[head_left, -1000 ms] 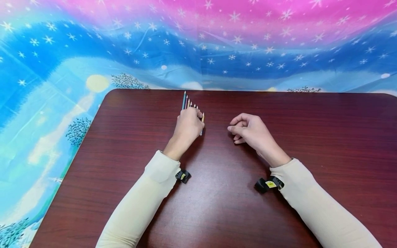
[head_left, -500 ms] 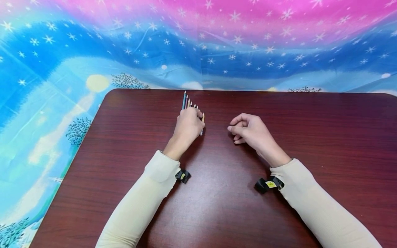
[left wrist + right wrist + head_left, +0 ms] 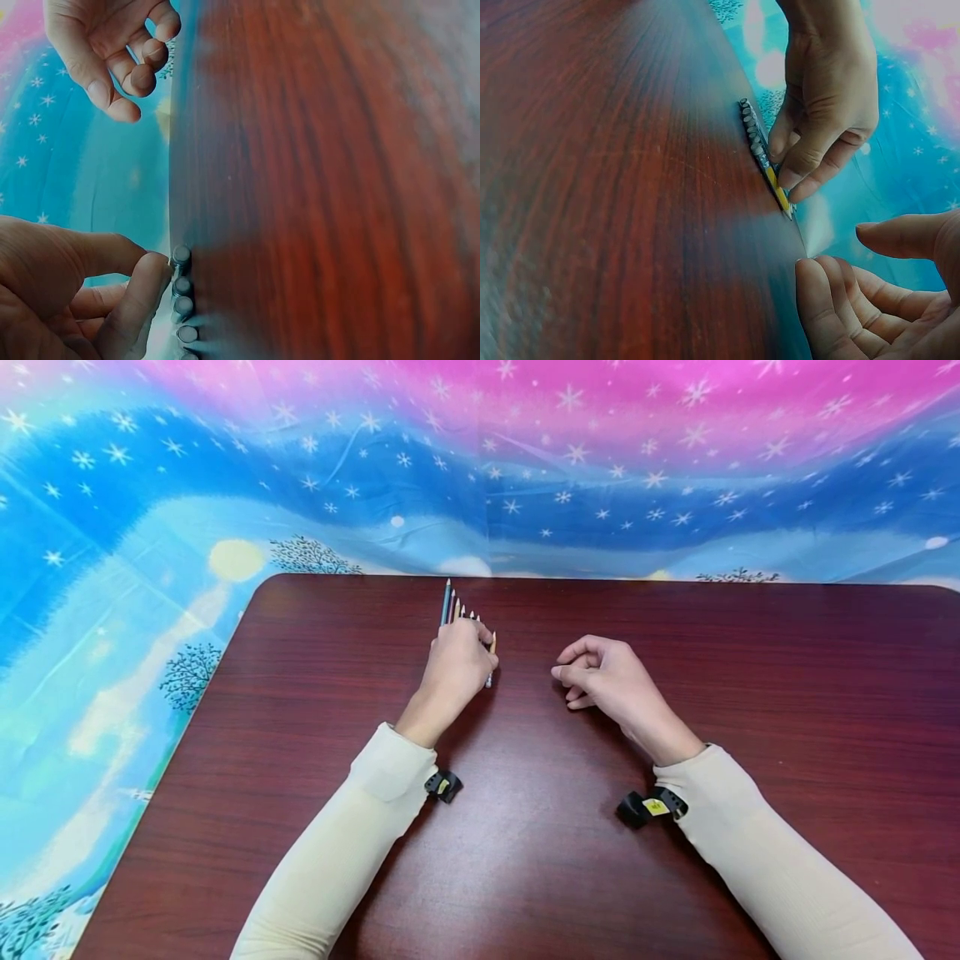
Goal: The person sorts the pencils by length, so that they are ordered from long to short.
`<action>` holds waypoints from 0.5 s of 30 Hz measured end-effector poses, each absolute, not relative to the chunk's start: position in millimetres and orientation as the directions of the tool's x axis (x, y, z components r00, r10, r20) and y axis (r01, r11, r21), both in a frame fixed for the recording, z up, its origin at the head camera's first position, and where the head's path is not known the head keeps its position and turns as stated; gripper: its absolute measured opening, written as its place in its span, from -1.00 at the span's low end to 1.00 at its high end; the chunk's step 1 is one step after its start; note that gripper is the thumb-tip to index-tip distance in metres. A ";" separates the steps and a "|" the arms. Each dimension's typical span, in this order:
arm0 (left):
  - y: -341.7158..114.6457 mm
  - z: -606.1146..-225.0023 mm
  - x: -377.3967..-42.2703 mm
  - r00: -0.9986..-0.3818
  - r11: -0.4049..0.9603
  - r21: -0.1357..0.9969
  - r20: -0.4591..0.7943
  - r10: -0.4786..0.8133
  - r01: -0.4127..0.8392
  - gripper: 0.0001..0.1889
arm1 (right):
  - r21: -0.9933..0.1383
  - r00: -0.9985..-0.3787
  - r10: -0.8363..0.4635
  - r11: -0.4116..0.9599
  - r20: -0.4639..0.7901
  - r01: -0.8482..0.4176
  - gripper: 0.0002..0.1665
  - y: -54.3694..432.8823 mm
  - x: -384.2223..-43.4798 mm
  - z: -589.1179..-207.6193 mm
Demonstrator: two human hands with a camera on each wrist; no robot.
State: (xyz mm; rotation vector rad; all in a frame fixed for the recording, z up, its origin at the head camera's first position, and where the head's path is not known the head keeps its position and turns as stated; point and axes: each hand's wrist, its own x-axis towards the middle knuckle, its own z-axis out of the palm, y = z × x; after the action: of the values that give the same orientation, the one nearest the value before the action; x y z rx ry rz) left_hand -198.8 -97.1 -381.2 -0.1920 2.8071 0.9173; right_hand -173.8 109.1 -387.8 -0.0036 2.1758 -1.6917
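Observation:
Several pencils stand side by side in a row on the dark red-brown table, their sharpened tips stepping down from a tall teal pencil (image 3: 446,603) on the left to a short yellow pencil (image 3: 493,644) on the right. Over the row lies my left hand (image 3: 459,660), hiding much of it. Its thumb and finger pinch the yellow pencil, seen more closely in the right wrist view. Flat grey pencil ends (image 3: 182,307) line up beside that hand in the left wrist view. My right hand (image 3: 609,677) hovers to the right of the row, fingers loosely bent, holding nothing.
The wooden table (image 3: 525,860) has its far edge just beyond the pencil tips. A snowflake-patterned cloth (image 3: 600,468) hangs behind it and along the left side. Black wrist cameras (image 3: 444,787) sit at both cuffs.

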 end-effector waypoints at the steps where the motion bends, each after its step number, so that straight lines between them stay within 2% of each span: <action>1: -96.8 -381.2 -199.0 -0.975 0.801 0.571 -0.214 -0.066 -0.180 -0.77 | -0.934 -0.927 -0.232 0.274 -0.296 0.229 -0.75 109.2 -173.7 -387.8; 15: -96.3 -381.7 -200.0 -0.980 0.822 0.548 -0.189 -0.058 -0.154 -0.76 | -0.932 -0.926 -0.226 0.276 -0.303 0.237 -0.78 110.2 -174.8 -390.2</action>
State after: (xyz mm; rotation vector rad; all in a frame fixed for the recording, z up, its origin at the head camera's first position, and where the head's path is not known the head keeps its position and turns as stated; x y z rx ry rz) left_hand -200.0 -96.3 -381.7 -0.1662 2.8406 0.8742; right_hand -174.8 110.2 -390.2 0.0099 2.1753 -1.6889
